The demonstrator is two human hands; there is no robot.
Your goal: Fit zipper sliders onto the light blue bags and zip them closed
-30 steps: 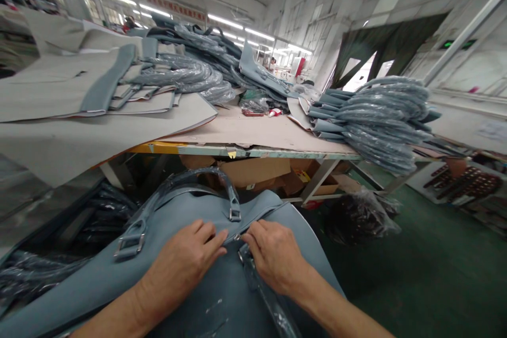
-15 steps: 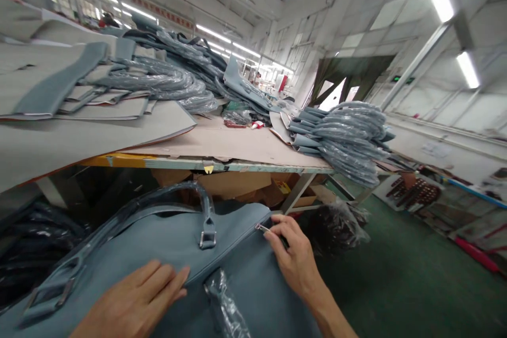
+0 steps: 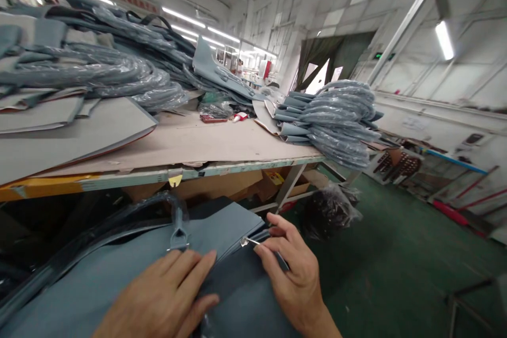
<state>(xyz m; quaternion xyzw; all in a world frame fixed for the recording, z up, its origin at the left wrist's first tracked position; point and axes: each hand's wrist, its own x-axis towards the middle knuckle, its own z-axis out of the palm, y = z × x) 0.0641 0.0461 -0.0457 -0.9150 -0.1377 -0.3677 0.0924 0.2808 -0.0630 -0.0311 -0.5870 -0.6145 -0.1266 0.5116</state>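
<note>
A blue-grey leather-like bag lies before me, its zipper running from the middle up to the right end. My right hand pinches the metal zipper pull between thumb and fingers, close to the bag's right corner. The silver slider sits at that corner. My left hand rests on the bag beside the zipper line, fingers stretched out and thumb apart. Behind it rises a plastic-wrapped bag handle, whose buckle is partly covered by my fingers.
A worktable stands just beyond the bag. Plastic-wrapped handles are heaped at its right, and grey sheets with more wrapped pieces at its left. A dark plastic-wrapped bundle sits on the green floor to the right.
My left hand has slid right along the zipper, and its thumb is further from the fingers. My right hand still holds the zipper pull; the bag's right end has shifted slightly. The view has turned right.
</note>
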